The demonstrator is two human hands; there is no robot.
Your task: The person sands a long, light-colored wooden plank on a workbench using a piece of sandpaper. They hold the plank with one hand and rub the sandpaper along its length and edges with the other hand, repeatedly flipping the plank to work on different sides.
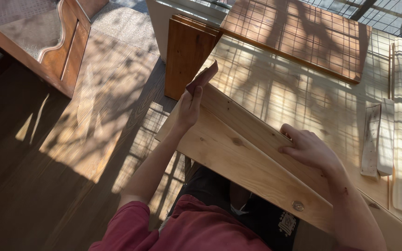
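A long pale pine board [238,153] lies tilted across the edge of a light wooden table [294,93]. My left hand [190,108] grips a folded piece of reddish-brown sandpaper [203,78] and presses it on the board's far left end. My right hand [307,148] rests on the board's upper edge near its middle, fingers curled over it, holding it steady. A knot and a round screw plug show on the board's face.
A dark stained panel [298,37] lies at the table's back. Small pale wood strips [377,139] sit to the right. A brown board [187,56] stands against a white cabinet. A dark wooden bench [61,46] is at the left on the plank floor.
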